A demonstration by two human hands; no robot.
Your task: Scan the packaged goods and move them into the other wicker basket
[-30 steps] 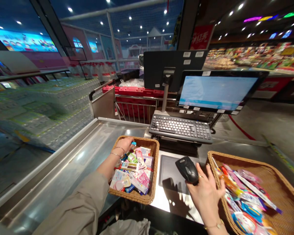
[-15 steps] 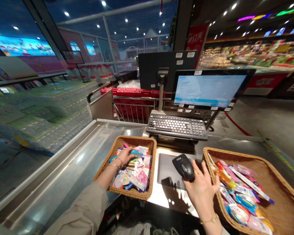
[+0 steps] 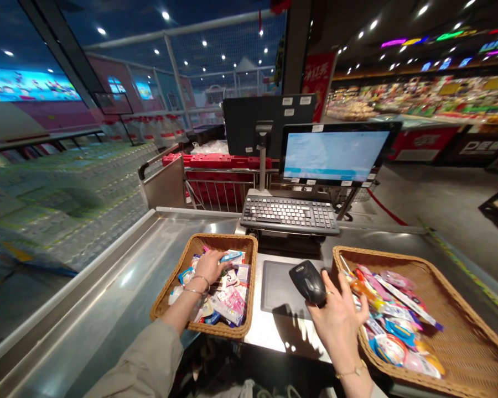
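My left hand (image 3: pixel 209 266) reaches into the left wicker basket (image 3: pixel 169 287), which is full of small colourful packets. Its fingers are closed on a blue and white packet (image 3: pixel 231 256) near the basket's far side. My right hand (image 3: pixel 336 312) holds a black handheld barcode scanner (image 3: pixel 307 281) above the dark scanner pad (image 3: pixel 279 286), its outer fingers spread. The right wicker basket (image 3: pixel 460 309) holds several more colourful packets (image 3: pixel 388 315) along its left side.
A keyboard (image 3: pixel 289 214) and a lit screen (image 3: pixel 334 156) stand behind the pad, with a second monitor's back (image 3: pixel 249 119) beyond. A steel counter (image 3: pixel 120 287) runs to the left. Red shopping carts (image 3: pixel 216 177) stand behind the counter. Shop shelves lie far right.
My left hand moved from the basket's far left corner to its middle and took hold of a blue and white packet. The right hand with the scanner stayed about where it was.
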